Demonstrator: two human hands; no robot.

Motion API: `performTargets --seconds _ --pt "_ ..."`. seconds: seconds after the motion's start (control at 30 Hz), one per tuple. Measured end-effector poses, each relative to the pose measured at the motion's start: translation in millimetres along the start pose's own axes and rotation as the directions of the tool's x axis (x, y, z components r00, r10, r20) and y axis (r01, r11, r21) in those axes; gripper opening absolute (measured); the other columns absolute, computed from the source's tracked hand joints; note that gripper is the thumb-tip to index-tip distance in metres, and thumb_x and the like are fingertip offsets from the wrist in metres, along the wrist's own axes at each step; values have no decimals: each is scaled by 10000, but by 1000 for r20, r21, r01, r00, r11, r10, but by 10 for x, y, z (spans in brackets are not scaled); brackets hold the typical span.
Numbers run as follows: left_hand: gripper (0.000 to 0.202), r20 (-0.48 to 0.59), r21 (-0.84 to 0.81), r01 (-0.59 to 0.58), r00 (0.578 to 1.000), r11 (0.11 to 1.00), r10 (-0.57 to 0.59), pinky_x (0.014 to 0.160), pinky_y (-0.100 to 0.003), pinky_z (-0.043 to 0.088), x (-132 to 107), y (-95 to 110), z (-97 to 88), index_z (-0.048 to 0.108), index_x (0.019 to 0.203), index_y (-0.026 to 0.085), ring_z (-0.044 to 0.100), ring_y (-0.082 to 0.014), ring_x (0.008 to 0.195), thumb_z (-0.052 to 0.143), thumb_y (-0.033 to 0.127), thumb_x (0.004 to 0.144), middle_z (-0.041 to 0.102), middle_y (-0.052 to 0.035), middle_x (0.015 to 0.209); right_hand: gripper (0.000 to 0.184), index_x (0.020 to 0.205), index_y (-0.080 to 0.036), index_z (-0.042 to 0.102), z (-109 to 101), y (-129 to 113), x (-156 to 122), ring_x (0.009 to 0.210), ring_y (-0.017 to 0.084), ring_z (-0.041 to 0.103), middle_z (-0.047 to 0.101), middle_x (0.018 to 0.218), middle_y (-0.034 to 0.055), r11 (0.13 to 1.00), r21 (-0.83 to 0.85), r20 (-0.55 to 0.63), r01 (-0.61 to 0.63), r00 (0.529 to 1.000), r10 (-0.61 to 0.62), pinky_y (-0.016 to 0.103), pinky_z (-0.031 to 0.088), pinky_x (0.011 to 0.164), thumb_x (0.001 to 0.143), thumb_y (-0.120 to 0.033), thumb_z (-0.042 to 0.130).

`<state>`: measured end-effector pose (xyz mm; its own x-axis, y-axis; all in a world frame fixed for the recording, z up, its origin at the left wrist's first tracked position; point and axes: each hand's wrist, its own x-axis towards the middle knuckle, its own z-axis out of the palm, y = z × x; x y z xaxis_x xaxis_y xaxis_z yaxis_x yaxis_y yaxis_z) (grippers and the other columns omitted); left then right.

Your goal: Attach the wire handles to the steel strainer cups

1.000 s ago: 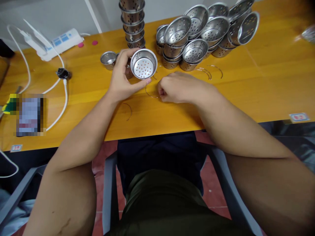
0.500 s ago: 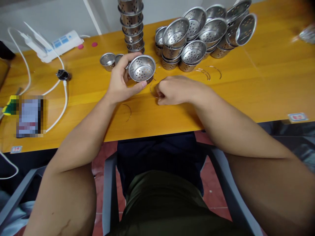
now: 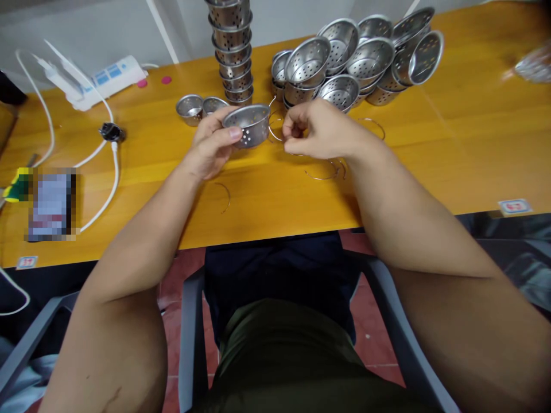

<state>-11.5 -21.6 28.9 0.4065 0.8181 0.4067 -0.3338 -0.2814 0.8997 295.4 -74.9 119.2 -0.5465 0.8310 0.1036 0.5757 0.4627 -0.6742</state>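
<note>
My left hand (image 3: 210, 146) is closed around a small perforated metal strainer cup (image 3: 253, 133), thumb on its near side. The cup is tilted, with its holed wall turned toward me. Just right of it, my right hand (image 3: 322, 129) pinches a thin curved wire (image 3: 274, 135) between thumb and fingers. The wire's bend lies close beside the cup's wall; whether they touch I cannot tell. Below the left hand, another curved wire (image 3: 229, 198) lies on the table. More loose wires (image 3: 322, 178) lie under my right wrist.
A tall stack of perforated cups (image 3: 232, 54) stands at the back. Right of it are several piled cups (image 3: 370, 57). Two small cups (image 3: 189, 109) sit behind my left hand. To the left lie a power strip (image 3: 107, 80), white cables and a phone (image 3: 50, 203).
My left hand has tipped the cup so that its side faces me. My right hand has risen toward the back with the wire, baring loose wires on the table.
</note>
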Motion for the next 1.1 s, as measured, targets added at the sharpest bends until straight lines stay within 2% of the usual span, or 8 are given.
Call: performTargets --seconds 0.07,0.13,0.3,0.47,0.57,0.7,0.8,1.1 --pt "709 87 2 132 987 991 -132 1012 -602 804 -36 51 14 930 1224 286 919 -455 1194 1129 816 797 916 -63 1109 220 933 -301 649 26 -11 0 880 299 630 778 960 98 1000 5 -8 17 1000 -17 497 530 841 863 -298 857" --pt "731 152 16 173 973 985 -174 984 -609 800 -56 87 40 933 1178 287 915 -458 1139 1137 850 759 922 -78 1094 226 927 -303 637 58 -14 6 883 311 649 772 961 107 999 9 8 36 999 -36 513 543 845 842 -344 842" --pt "641 139 -22 121 983 992 -117 942 -527 762 -81 159 206 930 1060 251 914 -388 988 1152 799 814 873 -62 955 252 997 -363 710 123 -10 19 955 422 736 790 996 98 997 -27 53 79 996 -77 620 653 873 859 -508 862" --pt "563 144 -80 77 987 994 -65 832 -383 681 -101 144 248 969 1066 252 904 -306 955 1237 657 780 906 -48 1009 412 1285 -267 794 155 -17 18 1013 365 796 852 1180 125 994 68 13 84 996 -85 541 668 929 944 -464 914" --pt "692 139 -4 70 988 998 -68 927 -437 713 -93 75 157 960 1200 272 895 -326 1071 1253 729 772 944 -46 1186 528 1425 -292 816 178 -44 26 1092 421 820 870 1242 118 999 -42 -45 15 999 -17 544 682 930 1018 -600 951" --pt "924 122 78 59 990 995 -68 1085 -515 732 -59 -8 40 951 1307 274 895 -404 1235 1325 754 612 931 -80 1308 692 1622 -330 796 232 -111 40 1186 477 825 879 1387 152 990 -141 -114 -27 993 11 577 703 952 1056 -686 972" --pt "956 80 99 50 995 994 -58 1138 -557 737 -29 -17 24 945 1276 256 898 -452 1261 1348 702 532 907 -122 1277 798 1758 -380 719 298 -161 60 1229 477 832 866 1438 139 995 -94 -158 -7 987 -8 586 721 954 1069 -705 958" --pt "988 59 159 21 998 987 -30 1189 -611 713 9 52 33 898 1200 252 876 -500 1340 1349 758 481 849 -119 1252 859 1822 -398 665 396 -241 115 1385 505 783 839 1542 156 996 -74 -120 58 991 -67 628 712 1073 1073 -717 940"
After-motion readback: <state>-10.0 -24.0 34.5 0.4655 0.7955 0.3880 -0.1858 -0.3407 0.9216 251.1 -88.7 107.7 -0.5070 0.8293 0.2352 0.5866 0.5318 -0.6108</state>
